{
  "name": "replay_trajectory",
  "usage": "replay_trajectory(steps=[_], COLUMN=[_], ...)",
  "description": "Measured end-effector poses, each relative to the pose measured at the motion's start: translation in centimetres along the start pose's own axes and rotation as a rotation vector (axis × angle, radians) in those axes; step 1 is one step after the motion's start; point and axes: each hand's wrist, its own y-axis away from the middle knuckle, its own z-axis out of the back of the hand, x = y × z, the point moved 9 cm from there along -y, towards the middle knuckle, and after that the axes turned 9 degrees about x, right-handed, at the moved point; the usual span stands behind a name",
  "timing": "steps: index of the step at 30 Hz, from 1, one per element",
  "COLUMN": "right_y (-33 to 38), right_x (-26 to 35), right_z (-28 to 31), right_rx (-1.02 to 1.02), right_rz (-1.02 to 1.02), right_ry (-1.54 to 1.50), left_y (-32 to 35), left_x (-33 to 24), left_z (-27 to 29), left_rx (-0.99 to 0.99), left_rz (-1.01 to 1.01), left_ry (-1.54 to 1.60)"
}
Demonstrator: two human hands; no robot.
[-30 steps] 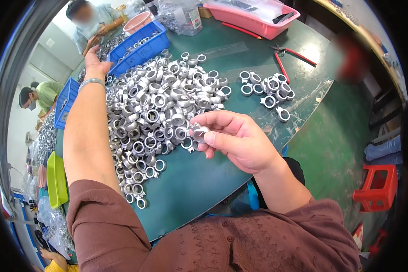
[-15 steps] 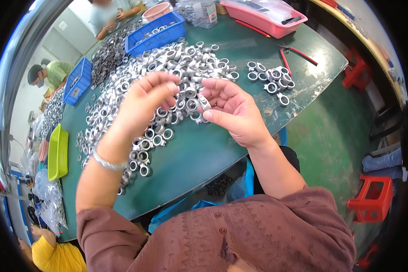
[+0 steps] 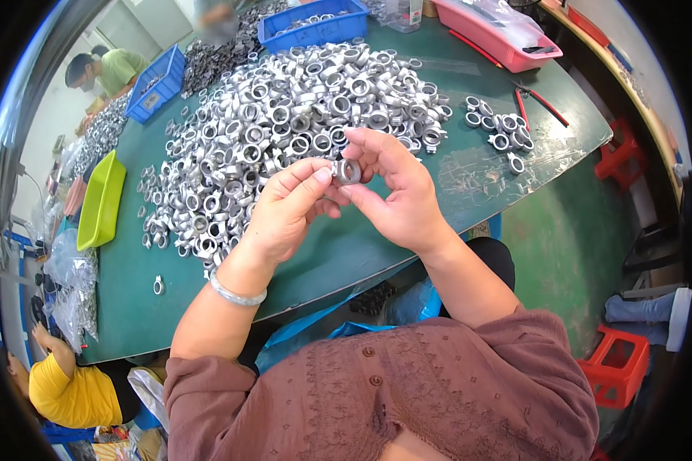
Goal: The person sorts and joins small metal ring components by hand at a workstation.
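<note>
We hold one small silver metal ring (image 3: 347,170) above the near middle of the green table (image 3: 346,253), pinched between both hands. Our left hand (image 3: 284,211) comes up from the lower left, wrist bearing a silver bangle (image 3: 237,293), thumb and forefinger closed on the ring's left edge. Our right hand (image 3: 392,192) rises from the lower right, palm turned toward us, fingers curled behind the ring, thumb and fingertips gripping its right side. Just beyond the hands lies a broad heap of silver rings (image 3: 284,123), spreading from the left of the table to the far middle. A small cluster of like rings (image 3: 500,131) sits apart on the right. One stray ring (image 3: 158,286) lies alone near the left edge. Containers, by place: a blue rectangular crate (image 3: 315,27) at the far middle, holding a few rings; a second blue crate (image 3: 155,84) at the far left, with a pale label on its near wall; a pink rectangular tray (image 3: 496,34) at the far right, with clear plastic in it; a lime-green oblong tray (image 3: 100,201) on the left edge. Red-handled pliers (image 3: 542,100) lie on the right of the table. Clear plastic bags (image 3: 73,288) hang off the near left edge. Blue plastic sheeting (image 3: 346,326) shows below the table's near edge. A red stool (image 3: 615,369) stands on the floor at near right.
</note>
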Motion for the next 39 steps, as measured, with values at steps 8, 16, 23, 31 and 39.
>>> replay_trajectory(steps=[8,16,23,31,39], right_y=[0.0,0.1,0.1,0.3,0.1], right_x=[0.8,-1.1,-1.1,-1.3,-0.4], right_z=[-0.3,-0.3,-0.4,-0.5,-0.6], right_rx=[-0.009,-0.005,0.007,0.014,0.042], right_rz=[0.074,-0.012,0.000,-0.026,-0.014], right_ry=[0.107,-0.089,-0.105,-0.095,0.033], left_y=[0.2,-0.1,-0.3,-0.2,0.0], left_x=[0.4,1.2,1.2,1.4,1.4], left_z=[0.0,0.7,0.6,0.8,0.9], left_rx=[0.006,0.024,0.056,0.041,-0.015], left_rz=[-0.029,0.000,-0.006,-0.018,0.017], left_ry=[0.090,0.215,0.195,0.205,0.111])
